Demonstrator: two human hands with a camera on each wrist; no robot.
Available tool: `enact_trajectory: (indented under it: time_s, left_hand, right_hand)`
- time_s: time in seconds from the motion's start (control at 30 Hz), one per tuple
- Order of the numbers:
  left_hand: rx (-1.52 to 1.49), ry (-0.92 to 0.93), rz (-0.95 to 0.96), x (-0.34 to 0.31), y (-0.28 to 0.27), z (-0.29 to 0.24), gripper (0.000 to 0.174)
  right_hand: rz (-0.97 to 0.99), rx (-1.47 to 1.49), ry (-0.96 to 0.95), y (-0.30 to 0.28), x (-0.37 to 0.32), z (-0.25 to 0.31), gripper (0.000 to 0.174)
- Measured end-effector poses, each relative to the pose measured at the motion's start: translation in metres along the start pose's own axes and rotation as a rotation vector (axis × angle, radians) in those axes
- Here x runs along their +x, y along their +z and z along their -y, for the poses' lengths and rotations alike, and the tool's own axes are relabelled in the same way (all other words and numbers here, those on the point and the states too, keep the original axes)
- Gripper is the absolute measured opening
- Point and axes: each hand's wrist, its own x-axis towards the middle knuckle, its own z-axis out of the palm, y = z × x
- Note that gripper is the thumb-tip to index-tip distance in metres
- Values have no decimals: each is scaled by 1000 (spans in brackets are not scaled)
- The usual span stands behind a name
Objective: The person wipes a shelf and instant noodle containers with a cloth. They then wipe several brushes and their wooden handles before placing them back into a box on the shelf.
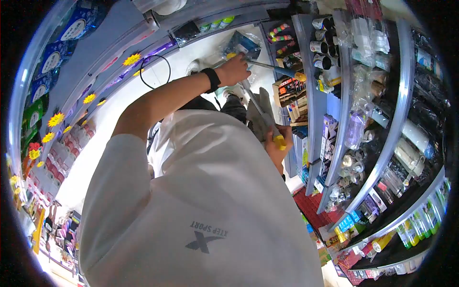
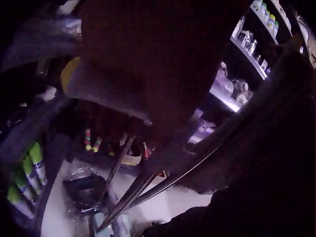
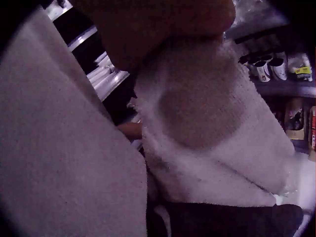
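Head view: gripping thin poles in the curled fingers of the left hand and a yellow-ended handle in the right hand, over the floor beside shelves, probably to steady both ends. Left wrist view: too dark to judge fingers. Right wrist view: showing pale cloth, unable to tell if held.

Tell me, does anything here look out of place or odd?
Mainly a plastic-wrapped package that seems to lie on the floor beside the shelves rather than on them. Also, the pale cloth has a dark round patch; I can't tell whether it is stain or shadow.
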Motion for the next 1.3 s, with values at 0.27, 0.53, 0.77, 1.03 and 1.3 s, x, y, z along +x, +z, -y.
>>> enact_trajectory:
  time_s: [0.27,0.53,0.77,1.03,1.3]
  left_hand:
    - [-91,69,-48,14,6,-1,9]
    - [-68,41,-67,3,7,13,7]
    - [-86,56,-64,4,-3,2,6]
    - [-81,60,-57,3,1,7,6]
    - [-99,61,-79,-1,0,0,6]
  right_hand:
    - [237,-173,-109,6,-2,18,32]
    - [256,-167,-170,1,10,43,30]
    - [228,-129,-158,10,11,58,27]
    - [348,-35,-24,44,20,14,21]
    - [206,-91,-54,61,25,-1,25]
